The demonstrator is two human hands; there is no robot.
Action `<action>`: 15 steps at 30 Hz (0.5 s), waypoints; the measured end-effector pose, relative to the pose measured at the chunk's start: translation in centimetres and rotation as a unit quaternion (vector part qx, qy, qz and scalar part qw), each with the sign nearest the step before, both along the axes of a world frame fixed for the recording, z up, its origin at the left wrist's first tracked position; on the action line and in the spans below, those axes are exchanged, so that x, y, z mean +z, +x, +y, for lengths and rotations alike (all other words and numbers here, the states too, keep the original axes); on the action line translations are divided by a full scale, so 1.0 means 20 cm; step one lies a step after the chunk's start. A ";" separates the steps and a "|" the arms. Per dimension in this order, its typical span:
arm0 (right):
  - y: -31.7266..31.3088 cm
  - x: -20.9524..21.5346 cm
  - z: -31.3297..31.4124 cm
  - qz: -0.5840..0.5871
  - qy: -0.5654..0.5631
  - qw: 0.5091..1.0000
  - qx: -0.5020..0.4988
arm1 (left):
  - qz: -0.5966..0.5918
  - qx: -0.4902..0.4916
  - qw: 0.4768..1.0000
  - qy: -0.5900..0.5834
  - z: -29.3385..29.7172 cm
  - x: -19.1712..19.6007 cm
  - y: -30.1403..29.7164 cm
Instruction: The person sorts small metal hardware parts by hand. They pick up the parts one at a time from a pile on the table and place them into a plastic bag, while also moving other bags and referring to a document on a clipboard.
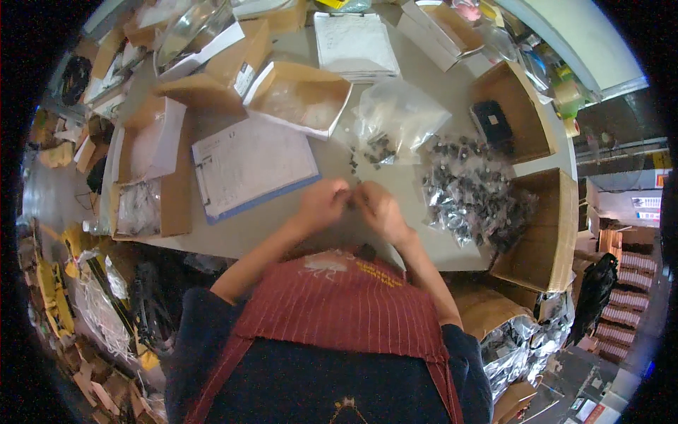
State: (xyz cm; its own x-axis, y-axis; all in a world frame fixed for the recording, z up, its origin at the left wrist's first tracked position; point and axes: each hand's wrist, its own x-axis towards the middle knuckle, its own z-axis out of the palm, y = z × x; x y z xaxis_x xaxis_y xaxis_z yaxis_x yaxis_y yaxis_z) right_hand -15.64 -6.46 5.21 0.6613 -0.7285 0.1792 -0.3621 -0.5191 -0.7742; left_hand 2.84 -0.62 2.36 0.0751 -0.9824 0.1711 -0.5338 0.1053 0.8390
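Close together over the front of the table, both my hands have curled fingers. My left hand is closed in a pinch beside the clipboard. My right hand is pinched too, its fingertips almost meeting the left ones. Whatever lies between the fingers is too small and hidden to name. Just beyond them are a few loose small black parts, at the mouth of a clear plastic bag. To the right spreads a heap of small clear packets with black pieces inside.
A blue-edged clipboard with paper lies left of my hands. Open cardboard boxes stand around: one behind the clipboard, one at the left, one at the right front. At the back lies a paper stack.
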 end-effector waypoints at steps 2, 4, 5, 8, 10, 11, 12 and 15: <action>0.01 0.04 -0.01 0.007 -0.033 0.999 0.006 | -0.105 -0.015 0.992 -0.068 -0.04 0.04 0.02; 0.00 0.07 -0.01 0.005 0.010 0.999 -0.046 | -0.080 -0.010 0.991 -0.104 -0.11 0.11 0.00; -0.01 0.06 -0.03 0.003 0.007 0.999 -0.049 | -0.053 -0.001 0.989 -0.138 -0.14 0.13 0.00; -0.16 0.06 -0.10 -0.058 0.202 0.963 -0.166 | 0.009 0.021 0.993 -0.115 -0.36 0.12 0.06; -0.25 0.12 -0.15 -0.108 0.267 0.932 -0.218 | -0.054 0.116 0.989 -0.074 -0.57 0.17 0.19; -0.27 0.16 -0.17 -0.195 0.231 0.912 -0.275 | -0.057 0.115 0.984 -0.123 -0.70 0.10 0.32; -0.28 0.18 -0.17 -0.279 0.192 0.880 -0.332 | -0.058 0.111 0.977 -0.171 -0.81 0.01 0.44; -0.27 0.11 -0.19 -0.260 0.166 0.897 -0.317 | -0.332 0.116 0.935 -0.044 -0.99 -0.01 0.59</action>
State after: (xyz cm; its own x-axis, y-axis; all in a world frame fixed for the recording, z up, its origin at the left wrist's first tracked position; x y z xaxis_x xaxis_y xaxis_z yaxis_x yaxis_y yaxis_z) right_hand -20.97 -10.21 7.38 -0.0144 -0.9988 0.0464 -0.0482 -0.0456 -0.9978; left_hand 14.61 -20.38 2.12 0.1331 -0.9330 0.3344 -0.9510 -0.0252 0.3082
